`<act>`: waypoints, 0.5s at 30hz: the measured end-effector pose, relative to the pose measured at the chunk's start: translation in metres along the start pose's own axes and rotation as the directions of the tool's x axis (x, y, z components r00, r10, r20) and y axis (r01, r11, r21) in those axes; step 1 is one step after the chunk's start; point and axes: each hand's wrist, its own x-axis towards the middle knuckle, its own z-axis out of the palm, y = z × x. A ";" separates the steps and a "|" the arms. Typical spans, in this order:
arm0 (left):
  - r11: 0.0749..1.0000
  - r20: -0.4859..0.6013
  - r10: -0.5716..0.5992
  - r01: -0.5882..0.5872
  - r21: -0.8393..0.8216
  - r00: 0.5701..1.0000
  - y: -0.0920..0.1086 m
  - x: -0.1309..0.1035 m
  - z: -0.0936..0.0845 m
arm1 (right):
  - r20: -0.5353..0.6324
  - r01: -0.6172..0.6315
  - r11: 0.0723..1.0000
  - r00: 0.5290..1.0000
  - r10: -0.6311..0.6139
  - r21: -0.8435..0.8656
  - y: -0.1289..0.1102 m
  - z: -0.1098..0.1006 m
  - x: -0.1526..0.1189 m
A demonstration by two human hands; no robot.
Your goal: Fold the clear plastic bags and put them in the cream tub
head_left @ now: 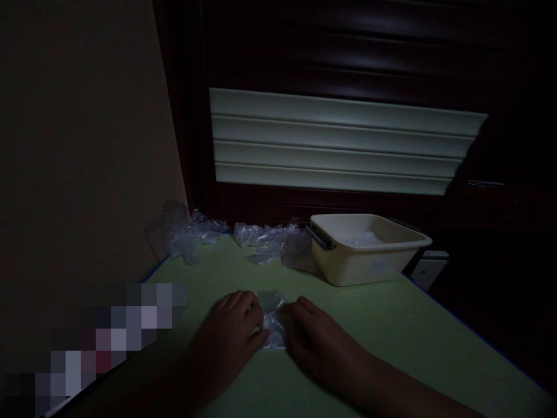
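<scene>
A small clear plastic bag (274, 338) lies on the pale green tabletop (226, 273), between my two hands. My left hand (230, 334) is at the bag's left edge, its fingers curled and its thumb on the plastic near the lower side. At the right edge, my right hand (319, 337) has its bent fingers on the plastic, with the fingertips partly hidden. Both hands are closed on the bag's sides. In the dim light I cannot make out whether anything is inside it.
Crumpled clear plastic bags (261, 238) lie along the table's back edge, with more plastic (183, 235) in the left corner. A cream basin (361, 264) with dark handles stands back right, holding some plastic. Behind it is a dark louvred panel (339, 145).
</scene>
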 end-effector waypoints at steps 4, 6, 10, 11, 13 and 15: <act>0.973 -0.071 0.219 -0.212 0.088 0.973 -0.001 -0.001 0.004 | 0.015 0.058 0.989 0.998 -0.056 -0.136 -0.002 0.000 0.000; 0.950 -0.066 0.306 -0.300 0.089 0.950 -0.002 -0.002 0.005 | 0.005 0.103 0.972 0.995 -0.104 -0.213 -0.002 0.000 0.000; 0.941 0.005 0.328 -0.328 0.088 0.945 -0.003 -0.005 0.008 | 0.042 0.187 0.940 0.982 -0.182 -0.287 0.002 0.000 0.001; 0.941 0.023 0.326 -0.326 0.094 0.945 -0.003 -0.006 0.009 | 0.063 0.199 0.934 0.980 -0.188 -0.296 0.003 0.000 0.002; 0.935 0.041 0.332 -0.335 0.119 0.942 -0.005 -0.007 0.010 | 0.099 0.211 0.929 0.977 -0.189 -0.304 0.006 -0.001 0.002; 0.927 0.035 0.344 -0.345 0.146 0.938 -0.006 -0.008 0.012 | 0.119 0.218 0.928 0.974 -0.190 -0.303 0.006 -0.003 0.003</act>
